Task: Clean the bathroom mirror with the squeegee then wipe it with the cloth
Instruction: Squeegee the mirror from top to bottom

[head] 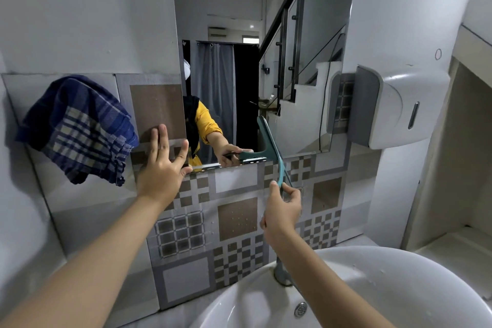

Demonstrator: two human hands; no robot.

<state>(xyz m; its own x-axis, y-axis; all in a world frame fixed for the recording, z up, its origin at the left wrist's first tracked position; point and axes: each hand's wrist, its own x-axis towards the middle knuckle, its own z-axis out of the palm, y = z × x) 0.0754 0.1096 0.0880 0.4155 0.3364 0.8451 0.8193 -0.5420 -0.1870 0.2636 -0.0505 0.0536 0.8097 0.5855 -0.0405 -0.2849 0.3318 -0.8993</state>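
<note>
The mirror [226, 8] hangs on the wall above a band of patterned tiles. My right hand [282, 210] is shut on the lower end of a teal squeegee [271, 146]. Its blade stands nearly upright against the mirror's lower part and crosses the bottom edge. My left hand [162, 168] lies flat on the tiles at the mirror's lower left corner, fingers spread, holding nothing. A blue plaid cloth [77, 128] hangs on the wall to the left of that hand. The mirror reflects a hand and a yellow sleeve beside the squeegee.
A white basin [399, 287] sits below my right arm, with a grey tap base [282, 271] at its back rim. A white and grey dispenser [394, 106] is fixed to the wall right of the mirror. Beyond it is a recessed shelf [452, 242].
</note>
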